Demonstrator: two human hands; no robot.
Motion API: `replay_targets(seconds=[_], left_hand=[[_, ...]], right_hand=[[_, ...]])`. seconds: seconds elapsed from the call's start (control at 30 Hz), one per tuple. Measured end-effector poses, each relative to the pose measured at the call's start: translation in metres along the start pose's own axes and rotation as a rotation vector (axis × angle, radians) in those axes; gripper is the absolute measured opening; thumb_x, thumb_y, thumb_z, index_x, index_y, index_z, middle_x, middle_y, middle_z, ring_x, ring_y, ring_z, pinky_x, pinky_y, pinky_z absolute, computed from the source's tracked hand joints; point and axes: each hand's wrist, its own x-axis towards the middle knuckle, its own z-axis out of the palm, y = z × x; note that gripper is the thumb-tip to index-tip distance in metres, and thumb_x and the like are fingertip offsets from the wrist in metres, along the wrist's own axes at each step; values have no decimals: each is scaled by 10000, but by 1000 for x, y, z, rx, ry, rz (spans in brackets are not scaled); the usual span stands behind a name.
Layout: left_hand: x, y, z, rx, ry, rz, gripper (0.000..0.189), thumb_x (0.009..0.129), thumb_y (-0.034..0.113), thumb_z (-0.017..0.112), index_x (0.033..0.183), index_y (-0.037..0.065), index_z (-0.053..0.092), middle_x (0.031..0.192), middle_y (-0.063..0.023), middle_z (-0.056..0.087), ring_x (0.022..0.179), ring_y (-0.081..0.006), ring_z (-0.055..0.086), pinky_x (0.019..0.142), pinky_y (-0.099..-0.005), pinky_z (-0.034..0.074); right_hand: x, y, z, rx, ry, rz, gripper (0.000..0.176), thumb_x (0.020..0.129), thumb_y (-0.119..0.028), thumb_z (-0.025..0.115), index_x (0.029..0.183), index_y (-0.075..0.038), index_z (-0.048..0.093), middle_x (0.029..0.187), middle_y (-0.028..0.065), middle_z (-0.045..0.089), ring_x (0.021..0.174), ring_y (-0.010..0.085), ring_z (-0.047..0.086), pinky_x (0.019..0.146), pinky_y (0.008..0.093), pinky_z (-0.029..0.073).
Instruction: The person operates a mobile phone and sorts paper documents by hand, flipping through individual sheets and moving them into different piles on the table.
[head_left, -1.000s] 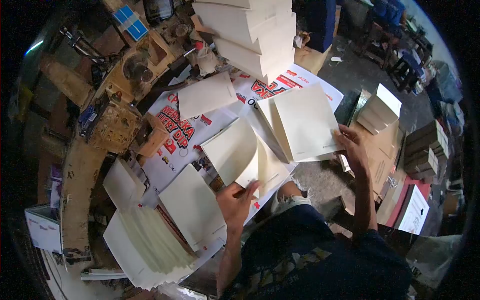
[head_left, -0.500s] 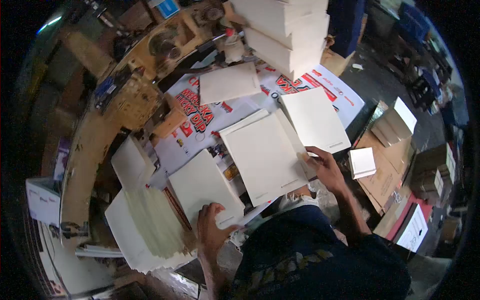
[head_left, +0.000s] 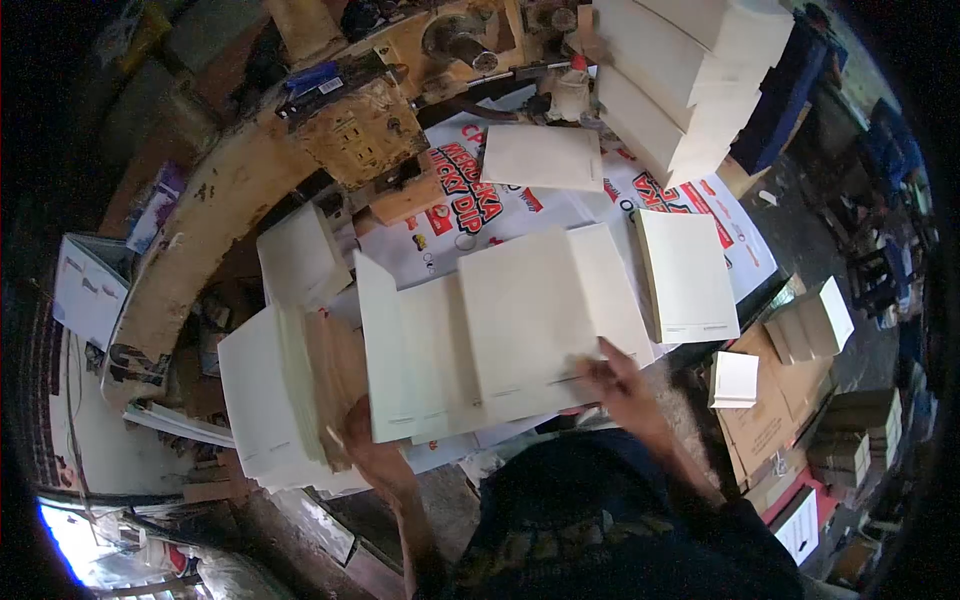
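Observation:
Cream printed sheets [head_left: 530, 310] lie spread in front of me, with small print along their lower edges. At their left end a panel [head_left: 380, 345] stands raised. My left hand [head_left: 375, 450] grips this panel's lower left edge, its fingers partly hidden behind the paper. My right hand [head_left: 620, 390] is over the lower right part of the sheets, its fingertips smeared by motion. Close to my left hand is a fanned stack of cream sheets [head_left: 265, 390]. A flat stack of sheets [head_left: 690, 275] rests to the right.
Printed poster paper [head_left: 470, 195] covers the table. A tall stack of cream blocks [head_left: 690, 80] stands at the back, beside another flat stack [head_left: 542, 158]. A worn wooden machine [head_left: 360, 140] is at the back left. Cardboard [head_left: 760, 420] with small paper blocks lies at right.
The view has shifted, so the table sits further right. My left hand has moved from atop a sheet stack to the raised panel's edge. The sheets are now spread wider across the front.

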Motion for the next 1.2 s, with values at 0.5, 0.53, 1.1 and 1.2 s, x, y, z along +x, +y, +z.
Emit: replay_targets(seconds=[0.5,0.53,1.1,1.2], left_hand=[[16,104,92,1207,-484,-168,516,949,204,564,1341,-54,348,1267,-218,500,1129,-277,507,970,-398,403],[19,94,92,1074,-494,-9,534,951,202,558,1359,-54,329,1278,-216,485,1144,-280,491,986,-394,385],[-71,-73,360,493,-1324,398,201,787,123,694,936,3,634,938,-151,637,903,-340,600,807,-401,474],[-102,-79,375,648,-1366,573,312,725,209,778,924,5,651,924,-153,639,908,-337,598,815,-425,471]], right_hand=[[18,-49,66,300,-526,-203,628,933,-179,546,1451,16,250,1398,157,412,1276,214,413,1110,373,277],[18,-69,50,297,-494,-198,628,933,-179,546,1451,16,250,1398,157,412,1276,214,413,1110,373,277],[-61,-110,-238,130,969,-36,581,904,-208,653,1385,3,405,1206,163,592,1043,194,590,904,295,472],[-79,-123,-267,45,1100,-196,588,910,-225,646,1370,48,402,1172,143,613,1001,173,600,863,282,489]])
